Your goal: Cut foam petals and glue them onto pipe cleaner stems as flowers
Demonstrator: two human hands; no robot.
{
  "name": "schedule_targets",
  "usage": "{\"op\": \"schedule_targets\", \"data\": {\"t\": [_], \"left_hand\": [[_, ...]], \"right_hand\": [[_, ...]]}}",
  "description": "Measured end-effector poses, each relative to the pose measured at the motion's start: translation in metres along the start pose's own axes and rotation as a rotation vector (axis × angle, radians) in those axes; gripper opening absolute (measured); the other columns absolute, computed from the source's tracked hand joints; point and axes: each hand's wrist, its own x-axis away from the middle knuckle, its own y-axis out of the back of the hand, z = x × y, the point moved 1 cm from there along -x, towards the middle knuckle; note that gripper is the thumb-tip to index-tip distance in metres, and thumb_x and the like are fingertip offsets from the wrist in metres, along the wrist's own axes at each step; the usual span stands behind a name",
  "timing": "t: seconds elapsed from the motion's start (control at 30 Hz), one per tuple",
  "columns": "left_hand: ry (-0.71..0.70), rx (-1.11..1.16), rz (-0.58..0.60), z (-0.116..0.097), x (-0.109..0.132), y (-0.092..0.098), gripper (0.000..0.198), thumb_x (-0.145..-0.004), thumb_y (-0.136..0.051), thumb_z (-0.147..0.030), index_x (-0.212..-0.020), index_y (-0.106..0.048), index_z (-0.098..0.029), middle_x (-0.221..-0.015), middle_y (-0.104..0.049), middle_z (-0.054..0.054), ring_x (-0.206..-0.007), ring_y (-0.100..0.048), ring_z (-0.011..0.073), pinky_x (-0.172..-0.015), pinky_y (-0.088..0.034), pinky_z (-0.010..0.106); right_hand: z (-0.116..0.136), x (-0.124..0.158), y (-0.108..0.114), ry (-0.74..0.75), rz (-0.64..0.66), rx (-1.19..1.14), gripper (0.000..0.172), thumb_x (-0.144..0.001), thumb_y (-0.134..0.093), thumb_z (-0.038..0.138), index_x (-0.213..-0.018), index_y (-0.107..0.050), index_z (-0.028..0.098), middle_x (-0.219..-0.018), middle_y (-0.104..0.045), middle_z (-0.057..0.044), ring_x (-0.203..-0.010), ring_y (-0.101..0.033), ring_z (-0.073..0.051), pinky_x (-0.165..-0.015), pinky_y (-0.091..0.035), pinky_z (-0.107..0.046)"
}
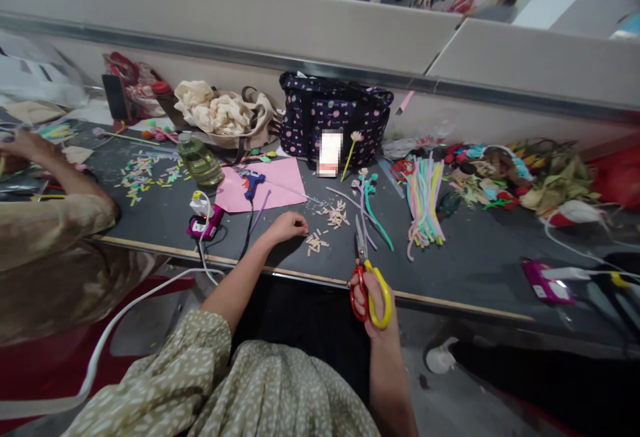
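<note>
My right hand (376,293) grips a pair of scissors (361,250) with one red and one yellow handle, its blades pointing away over the table edge. My left hand (290,227) rests on the dark table, fingers curled together; whatever they may hold is too small to make out. Just right of it lie short beige cut pieces (317,242), with another small heap of beige pieces (337,214) behind. Beyond the scissors are loose pipe cleaners (379,220) in purple and green. Farther right lies a bundle of pastel pipe cleaners (425,200).
A blue glue gun (253,185) lies on pink paper (287,177), beside a bottle of yellowish liquid (200,162). Behind stands a dark patterned bag (305,123). A power strip (206,223) with white cables sits left. At far left is another person's arm (75,200).
</note>
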Motion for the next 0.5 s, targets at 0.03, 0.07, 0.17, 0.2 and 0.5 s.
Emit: {"op": "schedule_targets", "data": {"t": [0.03,0.07,0.17,0.2,0.5], "left_hand": [[-0.009,-0.047,0.004,-0.003,0.000,-0.002,0.017,-0.067,-0.060,-0.030,-0.070,-0.069,-0.016,-0.069,-0.065,0.003,-0.065,-0.056,0.0150,-0.058,-0.038,0.023],[-0.021,-0.089,0.004,-0.006,0.000,-0.004,0.017,-0.067,-0.060,-0.030,-0.071,-0.069,-0.016,-0.070,-0.065,0.003,-0.065,-0.056,0.0151,-0.057,-0.037,0.023],[-0.038,-0.179,-0.008,-0.011,-0.002,-0.012,0.015,-0.067,-0.061,-0.029,-0.070,-0.070,-0.017,-0.069,-0.065,0.003,-0.063,-0.055,0.0149,-0.056,-0.036,0.024],[-0.033,-0.183,0.005,-0.012,-0.004,-0.015,0.015,-0.067,-0.060,-0.027,-0.068,-0.070,-0.016,-0.067,-0.065,0.004,-0.061,-0.054,0.0147,-0.056,-0.035,0.024],[-0.010,0.397,-0.063,-0.025,-0.038,-0.003,0.018,-0.064,-0.064,-0.028,-0.069,-0.068,-0.012,-0.063,-0.062,0.002,-0.056,-0.051,0.0100,-0.055,-0.037,0.021]], "right_hand": [[0.000,0.000,0.000,-0.002,0.007,0.004,0.038,-0.076,-0.063,0.046,-0.103,-0.058,0.019,-0.061,-0.054,0.004,-0.035,-0.033,-0.002,-0.027,-0.026,-0.013],[-0.001,0.000,-0.001,-0.004,0.015,0.008,0.037,-0.077,-0.062,0.046,-0.101,-0.059,0.019,-0.057,-0.052,0.005,-0.034,-0.032,-0.002,-0.027,-0.026,-0.013],[-0.003,0.000,-0.001,-0.001,0.042,0.021,0.031,-0.079,-0.060,0.046,-0.092,-0.060,0.018,-0.047,-0.044,0.008,-0.032,-0.030,-0.002,-0.027,-0.024,-0.012],[-0.004,0.000,-0.001,0.003,0.049,0.024,0.030,-0.080,-0.059,0.046,-0.089,-0.060,0.017,-0.046,-0.042,0.008,-0.032,-0.029,-0.002,-0.027,-0.024,-0.012],[-0.002,0.002,0.004,0.018,0.000,-0.014,0.038,-0.077,-0.062,0.045,-0.107,-0.058,0.020,-0.062,-0.055,0.005,-0.035,-0.033,-0.002,-0.027,-0.026,-0.012]]}}
